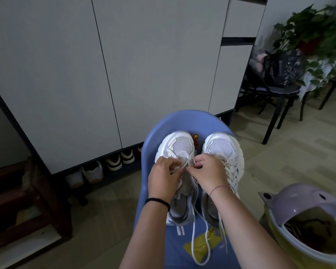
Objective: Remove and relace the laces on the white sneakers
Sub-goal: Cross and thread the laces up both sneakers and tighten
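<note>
a: hands status?
b: both are on the left sneaker (177, 150). left hand (164, 179) has its fingers curled, pinching the white lace (192, 233) near the toe-end eyelets. right hand (208, 173) does the same from the other side, thumb and fingers closed on the lace. the two sets of fingertips nearly meet.
a: gripping anything else?
b: no, only lace. the right hand's outer edge overlaps the inner side of the right sneaker (223, 148); can't tell if it touches.
a: shoe position?
b: side by side on the seat of a blue chair (182, 121), toes pointing away from the person, toward the chair back. the left sneaker's tongue shows bare below the hands. the right sneaker looks laced up its front.
a: lace ends?
b: long loose ends run from under the hands, past the heels and over the front of the seat. one forms a loop there.
a: wrists?
b: black band (157, 201) on the left, thin red thread (219, 188) on the right.
a: surroundings?
b: white cabinet (124, 65) behind the chair, spare shoes (114, 162) in the gap under it. bin with a lilac lid (303, 200) just beside the right forearm. black chair (275, 94) and potted plant (310, 30) at far right.
</note>
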Demonstrator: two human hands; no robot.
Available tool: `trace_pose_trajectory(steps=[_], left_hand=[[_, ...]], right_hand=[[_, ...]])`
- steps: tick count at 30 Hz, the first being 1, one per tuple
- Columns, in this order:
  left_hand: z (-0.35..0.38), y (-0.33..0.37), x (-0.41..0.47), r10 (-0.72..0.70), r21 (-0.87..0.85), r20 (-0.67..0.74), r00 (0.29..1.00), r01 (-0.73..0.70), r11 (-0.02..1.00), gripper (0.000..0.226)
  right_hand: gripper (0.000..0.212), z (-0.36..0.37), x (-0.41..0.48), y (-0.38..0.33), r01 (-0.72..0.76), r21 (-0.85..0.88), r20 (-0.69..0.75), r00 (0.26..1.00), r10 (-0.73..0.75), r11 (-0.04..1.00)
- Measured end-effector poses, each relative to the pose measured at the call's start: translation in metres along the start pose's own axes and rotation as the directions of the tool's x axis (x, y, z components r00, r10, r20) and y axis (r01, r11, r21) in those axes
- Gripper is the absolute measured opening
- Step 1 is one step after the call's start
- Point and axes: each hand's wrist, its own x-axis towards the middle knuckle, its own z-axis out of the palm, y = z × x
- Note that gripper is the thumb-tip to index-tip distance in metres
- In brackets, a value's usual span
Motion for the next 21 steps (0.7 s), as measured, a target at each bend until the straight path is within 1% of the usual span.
trace_pose_trajectory(steps=[6,8,12,14,15,17,19,20,21], left_hand=[[0.001,0.0,-0.002,0.033,0.045,0.036,0.999,-0.035,0.998,0.008],[0.002,-0.001,0.0,0.002,0.022,0.039,0.999,-0.003,1.0,0.011],[-0.006,-0.002,0.005,-0.144,-0.197,0.019,0.989,0.145,0.97,0.02],[-0.011,-0.003,0.007,-0.215,-0.323,0.017,0.976,0.209,0.923,0.024],[-0.014,-0.004,0.008,-0.258,-0.387,0.003,0.966,0.239,0.89,0.025],[-0.025,-0.009,0.011,-0.38,-0.531,-0.086,0.921,0.28,0.8,0.028],[-0.04,-0.018,0.016,-0.551,-0.692,-0.198,0.811,0.282,0.664,0.024],[-0.048,-0.024,0.018,-0.619,-0.734,-0.239,0.748,0.278,0.62,0.021],[-0.053,-0.03,0.018,-0.656,-0.742,-0.269,0.705,0.282,0.608,0.019]], right_hand=[[0.036,0.0,-0.002,-0.001,0.008,-0.011,-0.007,1.0,-0.008,1.0],[0.034,0.001,-0.003,-0.003,0.016,-0.045,-0.006,1.0,-0.016,0.999],[0.024,0.003,-0.002,-0.004,0.024,-0.123,-0.001,1.0,-0.024,0.992],[0.016,0.005,0.001,-0.002,0.017,-0.142,-0.011,1.0,-0.019,0.99],[0.018,0.006,0.002,0.0,0.014,-0.15,-0.018,1.0,-0.017,0.989],[0.028,0.005,0.004,0.001,0.009,-0.146,-0.026,1.0,-0.012,0.989],[0.041,0.003,0.004,0.001,0.015,-0.122,-0.035,0.999,-0.02,0.992],[0.043,0.002,0.004,0.001,0.013,-0.104,-0.033,0.999,-0.016,0.994],[0.041,0.002,0.004,0.002,0.01,-0.094,-0.026,1.0,-0.012,0.996]])
